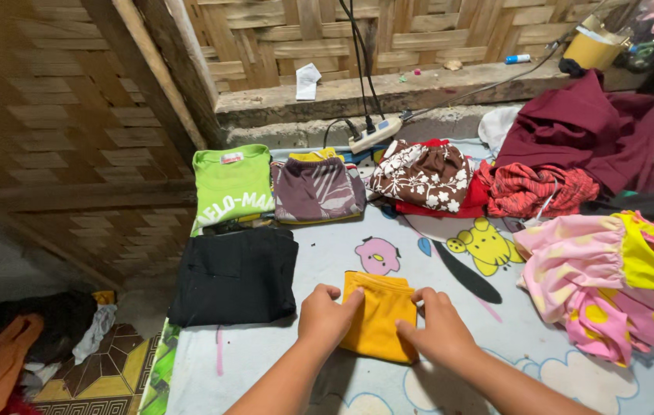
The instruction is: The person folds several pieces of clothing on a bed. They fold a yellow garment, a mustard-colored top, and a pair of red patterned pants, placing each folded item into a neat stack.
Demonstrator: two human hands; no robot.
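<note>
A small folded yellow-orange garment lies on a pale cartoon-printed sheet. My left hand presses on its left edge with fingers curled. The right edge is pinched under the fingers of my right hand. Folded clothes lie beyond: a black piece, a bright green shirt and a brownish striped piece.
Unfolded clothes are heaped at the right: pink-and-yellow fabric, a red checked piece, a maroon cloth and a brown floral piece. A power strip with cables sits by the wooden ledge. Clothes lie on the floor at the left.
</note>
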